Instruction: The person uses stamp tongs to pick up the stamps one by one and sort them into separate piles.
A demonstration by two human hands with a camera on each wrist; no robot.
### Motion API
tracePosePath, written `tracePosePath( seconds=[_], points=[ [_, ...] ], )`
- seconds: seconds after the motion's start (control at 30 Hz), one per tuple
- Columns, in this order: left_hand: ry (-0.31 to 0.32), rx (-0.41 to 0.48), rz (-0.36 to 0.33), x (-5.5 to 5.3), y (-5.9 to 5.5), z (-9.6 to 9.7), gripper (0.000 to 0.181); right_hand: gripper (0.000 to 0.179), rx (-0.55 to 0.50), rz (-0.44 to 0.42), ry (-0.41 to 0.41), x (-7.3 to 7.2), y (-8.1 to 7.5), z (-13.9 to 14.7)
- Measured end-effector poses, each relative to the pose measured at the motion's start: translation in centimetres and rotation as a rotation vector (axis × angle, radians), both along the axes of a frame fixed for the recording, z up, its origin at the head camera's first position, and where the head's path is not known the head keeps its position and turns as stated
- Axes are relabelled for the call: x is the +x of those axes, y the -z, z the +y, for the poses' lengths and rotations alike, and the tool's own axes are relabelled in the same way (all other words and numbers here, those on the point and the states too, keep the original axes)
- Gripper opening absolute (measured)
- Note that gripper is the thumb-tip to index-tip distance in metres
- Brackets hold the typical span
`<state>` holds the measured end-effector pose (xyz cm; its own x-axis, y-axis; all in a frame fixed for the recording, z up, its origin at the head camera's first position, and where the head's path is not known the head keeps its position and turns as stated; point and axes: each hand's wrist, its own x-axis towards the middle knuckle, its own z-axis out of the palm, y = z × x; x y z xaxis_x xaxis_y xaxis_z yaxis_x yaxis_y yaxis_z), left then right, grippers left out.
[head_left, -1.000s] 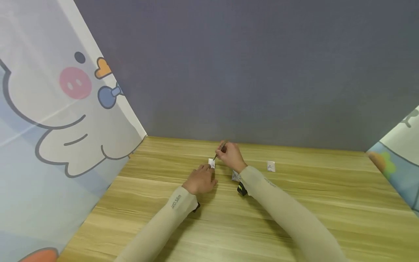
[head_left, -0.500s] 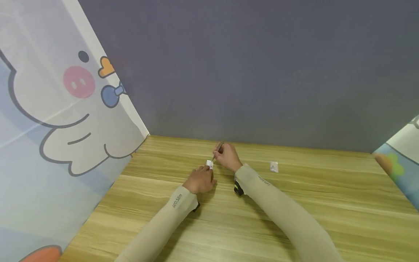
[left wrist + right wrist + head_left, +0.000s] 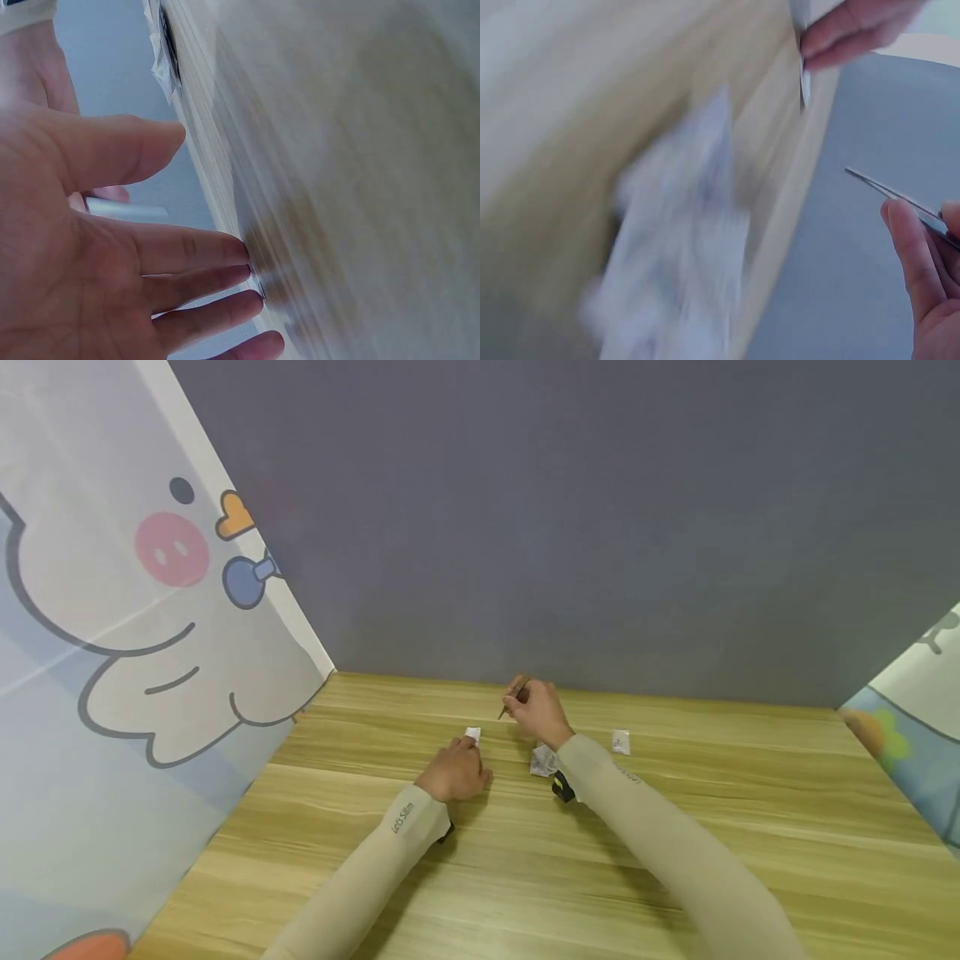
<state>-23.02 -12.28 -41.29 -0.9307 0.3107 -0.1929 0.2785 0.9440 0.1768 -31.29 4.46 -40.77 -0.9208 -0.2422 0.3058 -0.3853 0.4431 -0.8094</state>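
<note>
In the head view my left hand [image 3: 453, 770] rests on the table with its fingertips at the near edge of a small white paper-like piece [image 3: 473, 733]. The left wrist view shows its fingers straight and spread, touching the wood. To the right, my right hand [image 3: 542, 712] pinches metal tweezers [image 3: 889, 189] between thumb and fingers. The tips of the tweezers are raised off the table, apart from the white piece, and hold nothing that I can see. Beneath the right wrist lie silvery, printed small packets [image 3: 543, 761], blurred in the right wrist view and partly covered by the forearm.
Another small pale packet [image 3: 621, 742] with print lies farther right on the wooden table [image 3: 720, 785]. A grey panel [image 3: 570, 543] rises along the table's back edge. At the left stands a wall covering [image 3: 150, 610] with cartoon figures.
My right hand has lifted the tweezers up and to the right, away from the white piece that their tips were at. The white piece has shifted slightly left, with the left fingertips.
</note>
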Motion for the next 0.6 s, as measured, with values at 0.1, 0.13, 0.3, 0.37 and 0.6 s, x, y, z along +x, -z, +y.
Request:
tracePosePath(
  seconds=[0.1,0.13,0.3,0.37,0.6],
  points=[
    [0.005,0.000,0.011,0.1,0.0,0.1,0.054,0.007,-0.011,0.006,-0.018,0.1,-0.2,2.0],
    [0.008,0.001,0.016,0.1,0.0,0.1,0.054,0.007,-0.014,0.004,-0.023,0.2,-0.3,2.7],
    [0.050,0.031,0.034,0.5,-0.2,1.1,0.051,0.005,0.012,0.014,-0.036,0.8,-0.6,6.1],
    [0.089,0.053,0.038,0.7,-0.4,1.7,0.050,0.005,0.024,0.010,-0.035,1.1,-0.7,7.2],
    [0.223,0.053,0.019,1.4,-0.4,4.2,0.051,0.006,0.020,-0.005,-0.037,1.8,0.2,10.7]
  ],
)
